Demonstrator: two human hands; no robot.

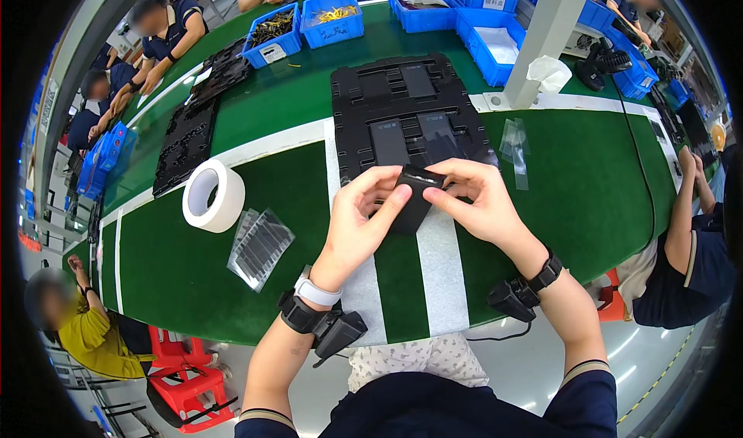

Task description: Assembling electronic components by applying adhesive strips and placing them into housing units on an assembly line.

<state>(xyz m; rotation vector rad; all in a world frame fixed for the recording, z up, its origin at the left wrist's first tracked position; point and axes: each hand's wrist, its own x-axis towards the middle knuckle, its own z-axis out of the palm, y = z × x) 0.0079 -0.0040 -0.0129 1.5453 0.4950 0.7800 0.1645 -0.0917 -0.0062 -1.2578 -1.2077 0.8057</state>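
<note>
The left hand point(356, 213) and right hand point(481, 203) pinch a black block point(410, 217); a black tray point(457, 90) lies just past them.

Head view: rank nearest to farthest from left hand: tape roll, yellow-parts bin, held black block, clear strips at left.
1. Black block: between left hand and right hand.
2. Clear strips: on table, left.
3. Tape roll: farther left.
4. Yellow-parts bin: table's far side.
</note>
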